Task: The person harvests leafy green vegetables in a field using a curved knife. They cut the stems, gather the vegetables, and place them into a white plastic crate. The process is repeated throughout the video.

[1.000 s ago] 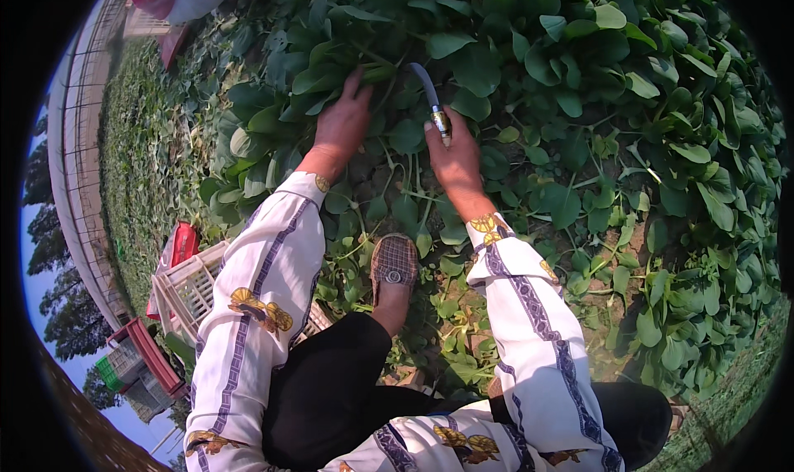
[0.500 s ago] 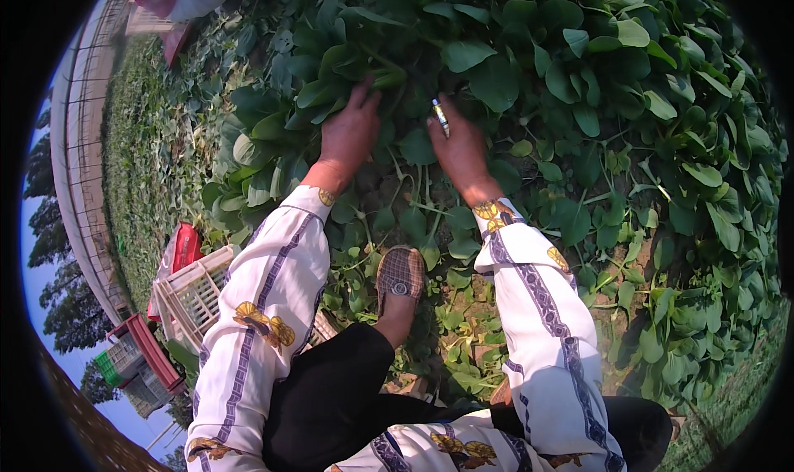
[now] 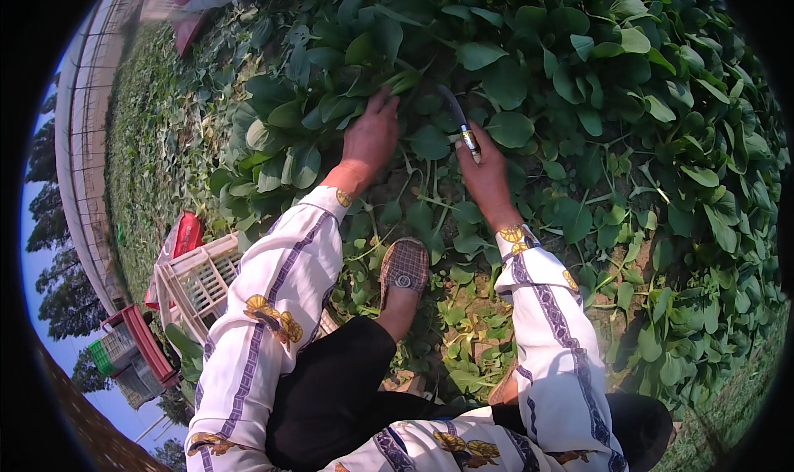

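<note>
My left hand is closed round the pale green stems of a bunch of leafy greens, which look like bok choy. The bunch's broad dark leaves spread up and to the left, partly hiding my fingertips. In my right hand is a small sickle, gripped by its handle, with a shiny band where the blade begins. Its dark curved blade reaches up and left toward the stems, a little apart from my left hand. Where the bunch's base meets the soil cannot be made out.
Dense standing greens fill the far side and right. A cream plastic crate stands at my left beside a red-and-white sack. My shoe rests among low leaves. Stacked crates lie farther left.
My right hand has drawn back toward me and slightly right, bringing the sickle's blade into view. My left hand has shifted a little to the right, still on the stems.
</note>
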`<state>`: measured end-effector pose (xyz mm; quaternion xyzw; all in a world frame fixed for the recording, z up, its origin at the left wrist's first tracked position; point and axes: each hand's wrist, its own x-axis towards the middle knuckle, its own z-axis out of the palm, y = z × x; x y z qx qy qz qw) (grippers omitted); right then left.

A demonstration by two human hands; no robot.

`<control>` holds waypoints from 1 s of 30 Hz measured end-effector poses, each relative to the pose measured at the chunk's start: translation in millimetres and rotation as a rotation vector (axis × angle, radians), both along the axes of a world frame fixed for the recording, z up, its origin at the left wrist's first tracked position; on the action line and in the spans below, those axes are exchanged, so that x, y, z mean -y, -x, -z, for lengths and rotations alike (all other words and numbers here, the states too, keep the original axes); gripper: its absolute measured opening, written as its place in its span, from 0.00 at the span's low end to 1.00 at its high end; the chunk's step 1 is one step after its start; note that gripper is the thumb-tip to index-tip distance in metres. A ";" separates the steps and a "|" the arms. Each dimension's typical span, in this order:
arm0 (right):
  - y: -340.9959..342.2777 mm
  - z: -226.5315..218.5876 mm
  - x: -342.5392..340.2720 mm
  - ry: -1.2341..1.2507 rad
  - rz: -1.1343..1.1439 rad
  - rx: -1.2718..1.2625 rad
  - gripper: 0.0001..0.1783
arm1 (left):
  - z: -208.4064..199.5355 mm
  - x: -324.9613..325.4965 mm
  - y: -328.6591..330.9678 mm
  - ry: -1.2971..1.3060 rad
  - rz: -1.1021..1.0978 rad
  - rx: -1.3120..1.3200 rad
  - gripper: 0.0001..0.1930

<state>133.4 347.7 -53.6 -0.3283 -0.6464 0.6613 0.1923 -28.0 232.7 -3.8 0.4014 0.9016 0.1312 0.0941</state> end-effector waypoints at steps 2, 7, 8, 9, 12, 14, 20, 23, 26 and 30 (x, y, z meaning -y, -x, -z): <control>8.2 -12.0 -1.4 -0.044 -0.023 0.114 0.24 | -1.7 3.8 4.2 -0.040 0.034 0.003 0.17; 33.0 -12.2 -7.8 -0.155 -0.060 0.134 0.24 | 4.9 9.2 4.8 -0.126 0.056 -0.006 0.17; 35.8 -8.0 -8.1 -0.170 -0.068 0.129 0.24 | 6.3 9.5 4.5 -0.145 0.063 -0.009 0.17; 37.8 -3.3 -8.5 -0.186 -0.076 0.126 0.24 | 6.2 9.4 4.0 -0.147 0.056 0.006 0.16; 45.0 11.3 -15.5 -0.290 -0.107 0.118 0.24 | 4.9 7.2 4.1 -0.152 0.029 0.067 0.16; 39.1 17.6 -21.3 -0.305 -0.152 0.132 0.24 | 3.7 2.7 3.5 -0.155 0.003 0.126 0.16; -26.9 7.9 -0.7 -0.077 -0.035 0.017 0.25 | -30.0 28.0 -37.5 -0.283 0.187 0.070 0.16; -54.6 -51.2 6.8 0.703 -0.049 -0.004 0.21 | -68.4 60.1 -80.1 -0.331 0.287 0.205 0.17; -75.4 -73.1 29.3 1.023 -0.099 0.012 0.14 | -97.1 94.1 -119.8 -0.342 0.314 0.298 0.16; -104.3 -94.1 78.8 1.114 -0.171 0.004 0.13 | -123.3 147.0 -140.1 -0.315 0.294 0.405 0.15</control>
